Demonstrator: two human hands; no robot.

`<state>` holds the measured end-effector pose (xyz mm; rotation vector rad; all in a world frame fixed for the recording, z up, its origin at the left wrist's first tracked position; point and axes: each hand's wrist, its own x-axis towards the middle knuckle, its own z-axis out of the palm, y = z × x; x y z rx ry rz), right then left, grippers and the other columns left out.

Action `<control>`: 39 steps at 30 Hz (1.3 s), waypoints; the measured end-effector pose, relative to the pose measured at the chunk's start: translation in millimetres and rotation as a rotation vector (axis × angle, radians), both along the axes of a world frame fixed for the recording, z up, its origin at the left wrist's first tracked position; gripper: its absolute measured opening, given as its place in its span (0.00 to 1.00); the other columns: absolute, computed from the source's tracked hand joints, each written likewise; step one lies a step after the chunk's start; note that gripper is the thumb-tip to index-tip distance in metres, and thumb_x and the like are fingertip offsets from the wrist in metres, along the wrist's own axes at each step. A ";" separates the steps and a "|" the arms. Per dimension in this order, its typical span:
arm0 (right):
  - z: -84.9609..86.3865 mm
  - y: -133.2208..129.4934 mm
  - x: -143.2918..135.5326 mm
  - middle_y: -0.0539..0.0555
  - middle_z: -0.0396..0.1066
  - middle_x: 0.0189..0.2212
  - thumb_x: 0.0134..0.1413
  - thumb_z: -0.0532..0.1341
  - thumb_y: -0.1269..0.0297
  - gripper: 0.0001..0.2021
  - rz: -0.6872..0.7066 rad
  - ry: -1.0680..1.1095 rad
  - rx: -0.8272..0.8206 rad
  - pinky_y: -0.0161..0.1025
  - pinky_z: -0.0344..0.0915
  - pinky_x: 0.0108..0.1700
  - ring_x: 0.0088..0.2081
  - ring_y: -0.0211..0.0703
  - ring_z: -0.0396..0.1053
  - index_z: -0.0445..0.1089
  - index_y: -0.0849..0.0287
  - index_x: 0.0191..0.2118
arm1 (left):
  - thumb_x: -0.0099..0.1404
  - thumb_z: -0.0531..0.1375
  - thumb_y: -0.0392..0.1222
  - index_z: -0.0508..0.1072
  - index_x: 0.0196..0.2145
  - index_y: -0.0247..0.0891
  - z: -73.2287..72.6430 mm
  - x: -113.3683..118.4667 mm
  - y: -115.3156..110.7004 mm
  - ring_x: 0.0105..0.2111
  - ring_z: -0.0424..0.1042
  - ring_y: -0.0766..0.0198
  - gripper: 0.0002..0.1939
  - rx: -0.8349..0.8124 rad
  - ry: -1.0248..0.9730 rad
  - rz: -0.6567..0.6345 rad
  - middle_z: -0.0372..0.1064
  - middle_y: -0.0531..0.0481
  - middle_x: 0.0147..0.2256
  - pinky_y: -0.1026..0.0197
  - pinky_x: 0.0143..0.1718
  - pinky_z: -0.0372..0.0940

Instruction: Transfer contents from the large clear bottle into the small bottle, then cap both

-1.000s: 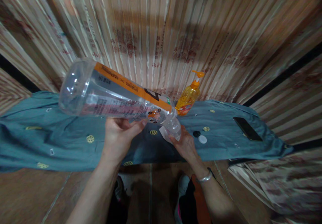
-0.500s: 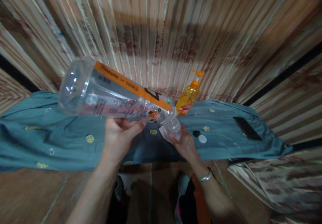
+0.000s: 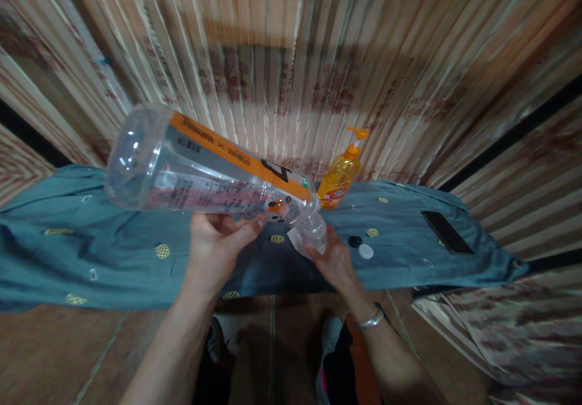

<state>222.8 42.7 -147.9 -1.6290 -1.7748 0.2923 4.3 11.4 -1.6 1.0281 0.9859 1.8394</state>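
Your right grip closed round the neck end of the large clear bottle, a white slip beside it — the mouth was hidden there. Your left grip held the bottle's body from below, thumb pressed along it. The bottle was tilted over the cloth-covered surface, base raised, so steady left support and a light right squeeze seemed best. A black disc and a white disc lay right of the bottle's neck; beyond it stood the pump bottle — best not bumped.

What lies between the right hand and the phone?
In the head view, a black disc and a white disc lie on the cloth between the right hand and phone.
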 end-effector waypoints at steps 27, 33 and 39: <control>6.4 -2.3 -2.1 0.63 0.80 0.48 0.55 0.66 0.60 0.26 -0.014 0.008 -0.049 0.51 0.76 0.49 0.49 0.59 0.79 0.69 0.62 0.59 | 0.37 0.76 0.34 0.73 0.29 0.39 4.7 3.1 -2.2 0.35 0.82 0.53 0.21 0.004 0.018 0.016 0.80 0.51 0.31 0.55 0.38 0.79; 7.3 -2.5 -2.4 0.65 0.80 0.48 0.56 0.66 0.59 0.27 -0.026 -0.007 -0.069 0.51 0.76 0.49 0.49 0.59 0.79 0.68 0.63 0.60 | 0.37 0.76 0.34 0.73 0.28 0.38 6.3 4.4 -4.0 0.33 0.82 0.55 0.20 -0.020 0.019 0.008 0.80 0.51 0.30 0.56 0.36 0.79; 6.7 -2.8 -3.1 0.65 0.80 0.47 0.56 0.66 0.59 0.26 -0.021 -0.005 -0.045 0.51 0.76 0.50 0.49 0.59 0.79 0.68 0.64 0.59 | 0.37 0.76 0.35 0.73 0.27 0.38 7.4 4.8 -5.2 0.33 0.82 0.53 0.19 -0.037 0.029 0.006 0.81 0.51 0.30 0.56 0.35 0.79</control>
